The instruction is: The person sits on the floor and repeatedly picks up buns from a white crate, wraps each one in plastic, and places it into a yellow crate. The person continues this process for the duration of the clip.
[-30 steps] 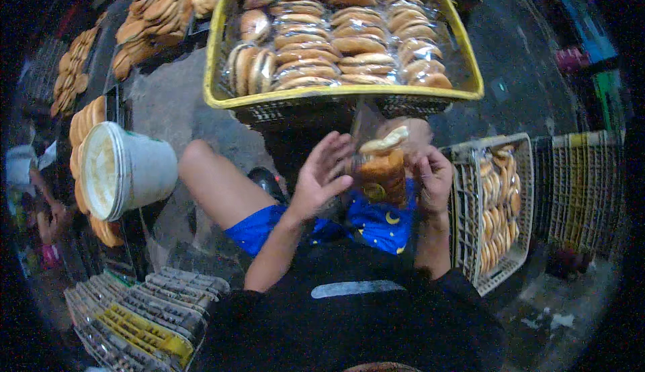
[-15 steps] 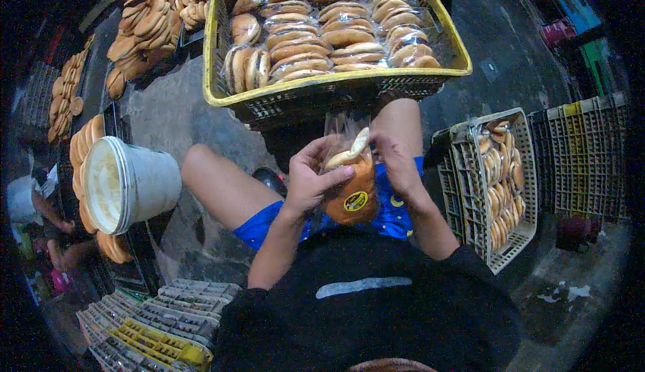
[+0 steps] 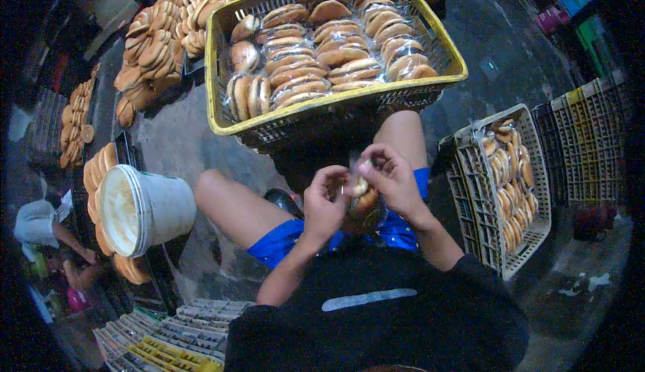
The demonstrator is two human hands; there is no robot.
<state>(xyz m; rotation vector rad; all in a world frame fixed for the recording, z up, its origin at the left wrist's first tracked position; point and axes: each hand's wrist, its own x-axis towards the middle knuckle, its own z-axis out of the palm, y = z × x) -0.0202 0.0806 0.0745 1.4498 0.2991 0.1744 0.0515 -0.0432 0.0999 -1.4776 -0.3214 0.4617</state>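
Observation:
Between my knees hangs a clear plastic bag with bread buns (image 3: 365,203) in it, partly hidden by my fingers. My right hand (image 3: 396,179) is closed, its thumb and fingertips pinching the bag's gathered top. On the other side my left hand (image 3: 324,201) is closed with curled fingers at the bag's neck. A thin pale sliver shows by the left fingertips, too small to make out. Just beyond my hands stands a yellow-rimmed crate (image 3: 336,90), where bagged buns (image 3: 295,70) are packed in rows.
At my left a white bucket (image 3: 164,211) lies tilted beside loose buns (image 3: 94,177). More buns are heaped (image 3: 151,56) at the far left. A pale crate of buns (image 3: 544,217) is at my right, with stacked crates (image 3: 584,144) beyond. Another person's arm (image 3: 74,241) shows at the left edge.
Both hands have gone from holding the bag by its sides to its upper end, where the plastic is now bunched together. The view has shifted slightly.

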